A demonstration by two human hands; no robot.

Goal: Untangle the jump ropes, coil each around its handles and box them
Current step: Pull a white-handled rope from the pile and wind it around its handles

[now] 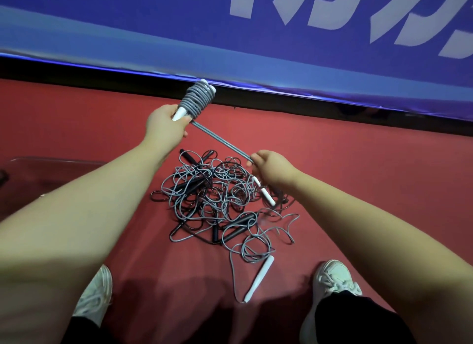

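Note:
My left hand [163,125] grips a pair of white handles wound with grey rope, a coiled bundle [195,99] held up above the floor. A taut stretch of grey rope [221,142] runs from the bundle down to my right hand [272,168], which pinches its end. Below both hands a tangled pile of grey and black ropes [217,195] with several black handles lies on the red floor. One white handle [266,195] pokes out under my right hand. Another white handle [258,278] lies at the pile's near edge.
A clear plastic box [51,166] sits on the floor at the left, partly behind my left arm. A blue banner [230,49] runs along the far side. My two white shoes [96,292] [335,277] stand near the pile.

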